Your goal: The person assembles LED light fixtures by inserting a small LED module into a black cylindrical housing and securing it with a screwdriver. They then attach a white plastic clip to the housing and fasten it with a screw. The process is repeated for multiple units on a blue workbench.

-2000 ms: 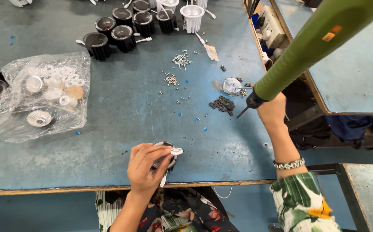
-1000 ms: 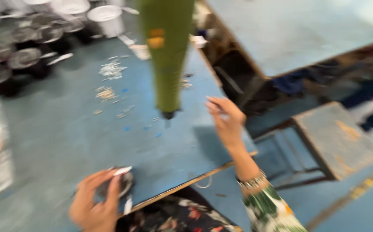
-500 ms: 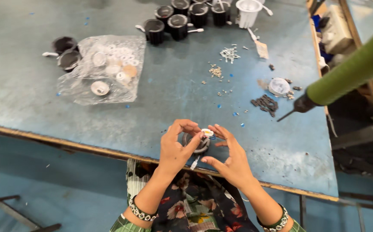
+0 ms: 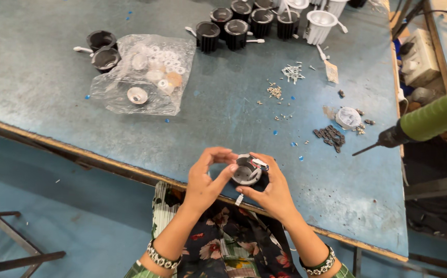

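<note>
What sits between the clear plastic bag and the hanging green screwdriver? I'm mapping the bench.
In the head view, between the plastic bag and green screwdriver: loose screws, black bits, a small white cap.

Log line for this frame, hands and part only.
left hand: touching round black housing | right hand: holding housing | place: over table edge | green driver: hanging, untouched

Left hand (image 4: 206, 180) and right hand (image 4: 269, 191) cup a round black housing (image 4: 249, 171); green driver (image 4: 419, 125) hangs nearby.
</note>
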